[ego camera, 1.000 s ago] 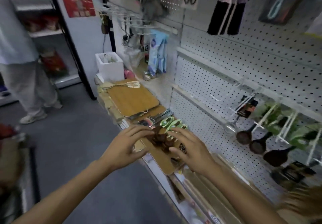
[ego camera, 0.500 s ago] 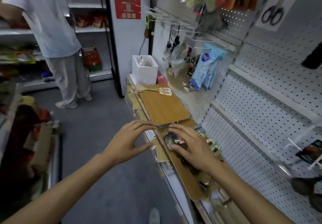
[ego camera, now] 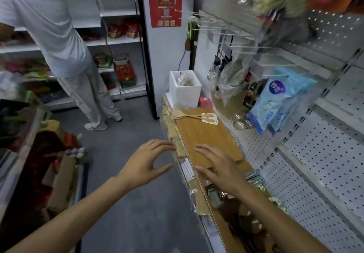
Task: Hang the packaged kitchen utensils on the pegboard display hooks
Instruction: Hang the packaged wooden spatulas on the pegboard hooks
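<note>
My left hand (ego camera: pixel 146 161) hovers over the aisle beside the shelf edge, fingers spread and loosely bent, holding nothing. My right hand (ego camera: pixel 217 169) hovers above the near end of a wooden cutting board (ego camera: pixel 208 134), fingers spread, empty. Below my right wrist lie packaged dark utensils (ego camera: pixel 236 211) on a second board. A pair of packaged wooden spoons (ego camera: pixel 197 115) lies at the far end of the board. The white pegboard (ego camera: pixel 315 154) with bare hooks (ego camera: pixel 256 47) rises on the right.
A white box (ego camera: pixel 185 89) stands at the shelf's far end. Blue packets (ego camera: pixel 275 99) and clear bags hang from hooks. A person in a pale shirt (ego camera: pixel 49 26) stands at shelves on the left. Cartons and goods (ego camera: pixel 39 154) crowd the left aisle side.
My view has swung left and forward along the shelf. Both hands have lifted off the dark utensil packs and moved toward the far cutting board, both still empty.
</note>
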`<state>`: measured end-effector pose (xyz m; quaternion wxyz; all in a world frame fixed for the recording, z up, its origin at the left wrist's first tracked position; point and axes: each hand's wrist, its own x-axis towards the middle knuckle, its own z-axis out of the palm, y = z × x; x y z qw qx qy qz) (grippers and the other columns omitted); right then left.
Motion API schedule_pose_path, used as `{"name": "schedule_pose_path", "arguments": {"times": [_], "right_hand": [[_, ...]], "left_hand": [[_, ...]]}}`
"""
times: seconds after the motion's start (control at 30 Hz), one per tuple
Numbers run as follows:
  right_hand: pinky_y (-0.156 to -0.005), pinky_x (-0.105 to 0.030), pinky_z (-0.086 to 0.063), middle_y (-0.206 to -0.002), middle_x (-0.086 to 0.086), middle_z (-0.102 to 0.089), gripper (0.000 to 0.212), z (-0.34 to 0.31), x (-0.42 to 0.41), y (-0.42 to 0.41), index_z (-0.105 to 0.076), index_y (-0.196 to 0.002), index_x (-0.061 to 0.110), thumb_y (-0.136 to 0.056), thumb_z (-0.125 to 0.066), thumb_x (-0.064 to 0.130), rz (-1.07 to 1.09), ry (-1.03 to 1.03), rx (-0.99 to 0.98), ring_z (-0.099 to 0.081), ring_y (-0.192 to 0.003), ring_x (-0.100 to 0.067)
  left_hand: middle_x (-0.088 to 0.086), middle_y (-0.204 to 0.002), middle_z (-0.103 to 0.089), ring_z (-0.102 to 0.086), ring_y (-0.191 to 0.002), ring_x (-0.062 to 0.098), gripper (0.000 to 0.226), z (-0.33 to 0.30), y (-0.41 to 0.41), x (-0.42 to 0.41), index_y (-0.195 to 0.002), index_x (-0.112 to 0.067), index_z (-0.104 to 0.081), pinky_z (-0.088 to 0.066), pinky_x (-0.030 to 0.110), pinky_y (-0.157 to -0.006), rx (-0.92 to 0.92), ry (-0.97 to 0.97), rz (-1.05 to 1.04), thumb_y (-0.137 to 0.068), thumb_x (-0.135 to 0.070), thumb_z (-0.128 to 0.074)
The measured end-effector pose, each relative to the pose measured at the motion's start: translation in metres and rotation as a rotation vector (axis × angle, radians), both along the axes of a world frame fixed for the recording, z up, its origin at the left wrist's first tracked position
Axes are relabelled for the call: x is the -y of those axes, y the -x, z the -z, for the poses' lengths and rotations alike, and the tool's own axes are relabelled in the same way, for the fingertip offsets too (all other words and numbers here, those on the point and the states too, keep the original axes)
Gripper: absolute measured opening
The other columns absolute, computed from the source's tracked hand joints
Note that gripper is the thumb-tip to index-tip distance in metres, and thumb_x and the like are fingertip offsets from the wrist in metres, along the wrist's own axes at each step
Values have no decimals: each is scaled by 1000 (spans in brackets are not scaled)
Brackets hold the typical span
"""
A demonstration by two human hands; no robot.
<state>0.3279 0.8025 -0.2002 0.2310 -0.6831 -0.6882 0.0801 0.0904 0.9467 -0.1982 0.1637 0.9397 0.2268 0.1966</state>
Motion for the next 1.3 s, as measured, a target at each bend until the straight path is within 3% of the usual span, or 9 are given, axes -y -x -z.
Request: {"name": "schedule_pose_path", "arguments": {"times": [0.07, 0.33, 0.5, 0.77, 0.93, 1.03, 1.3], "right_hand": [[-102, -4, -19, -145, 20, -43, 51, -1, -28, -15, -46, -141, 33, -95, -54, 53, -17, 3, 0, -36, -132, 3], [-107, -14, -29, -143, 22, -45, 49, 7, -127, -43, -48, -139, 33, -94, -58, 50, -67, 0, -31, -38, -132, 2], [-108, -11, -22, -143, 24, -44, 49, 17, -186, -49, -48, -138, 36, -93, -57, 51, -40, 18, -23, -37, -133, 3], [-108, -7, -17, -142, 22, -45, 48, 32, -285, -49, -47, -138, 37, -95, -51, 56, 131, 47, -33, -38, -133, 3], [-108, -15, -31, -142, 23, -44, 53, 32, -344, -43, -47, -139, 37, -94, -44, 65, 266, 62, -27, -34, -131, 8], [-105, -9, -24, -140, 25, -43, 53, 34, -375, -39, -48, -139, 35, -94, -44, 63, 364, 62, -38, -29, -129, 13], [-103, 0, -14, -139, 34, -34, 53, 58, -434, -66, -44, -141, 38, -95, -42, 64, 464, 132, -95, -26, -130, 17]], "left_hand": [[-21, -135, -54, -48, -127, -1, 44, -2, -13, -26, -129, -36, -56, -43, 26, -106, 4, -2, -17, -90, -55, -62], [-23, -133, -55, -49, -126, -2, 41, 2, -42, -110, -129, -38, -56, -42, 23, -106, 17, 36, -52, -91, -54, -62], [-24, -133, -55, -49, -126, -2, 40, 13, -56, -177, -127, -37, -58, -43, 25, -106, 13, 64, -23, -91, -53, -63], [-22, -133, -56, -49, -126, -2, 40, 34, -83, -318, -127, -35, -60, -44, 26, -105, -17, 88, 167, -92, -55, -59], [-18, -136, -57, -48, -127, 1, 46, 37, -100, -402, -129, -33, -59, -38, 20, -108, -71, 101, 319, -92, -57, -50], [-18, -137, -56, -46, -127, 0, 47, 44, -111, -443, -130, -33, -59, -29, 12, -106, -121, 112, 395, -91, -57, -48], [-21, -133, -56, -48, -127, -1, 37, 81, -163, -522, -129, -36, -59, -39, 20, -106, -139, 186, 507, -98, -54, -51]]}}
